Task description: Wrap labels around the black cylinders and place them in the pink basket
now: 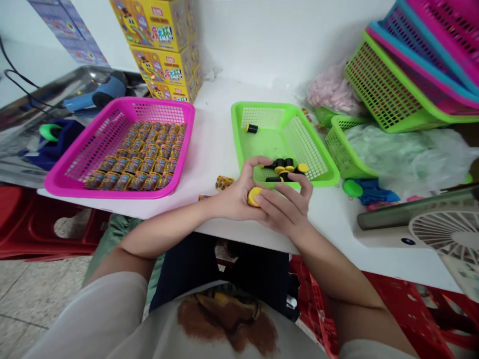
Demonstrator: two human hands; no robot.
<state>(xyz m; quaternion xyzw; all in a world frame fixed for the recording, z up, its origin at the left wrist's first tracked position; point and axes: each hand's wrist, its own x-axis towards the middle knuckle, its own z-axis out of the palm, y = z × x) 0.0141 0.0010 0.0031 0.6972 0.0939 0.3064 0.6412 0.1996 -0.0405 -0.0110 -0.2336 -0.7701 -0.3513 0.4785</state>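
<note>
My left hand (239, 198) is closed around a small yellow-capped container (255, 197), its round yellow end turned up. Fingers of my right hand (286, 209) press against the same piece from the other side. The rest of its body is hidden in my hands. Just beyond, several black containers with yellow caps (284, 165) lie in the near end of a green basket (331, 174), and a single black one (252, 128) lies toward its far left. Printed labels (224, 183) rest on the table beside my left wrist.
A pink basket (116, 193) at left holds rows of label-wrapped containers (138, 159). Yellow boxes (160, 70) are stacked behind it, near a blue tool (97, 94). At right stand stacked baskets (396, 99), plastic bags (407, 149) and a fan (456, 232).
</note>
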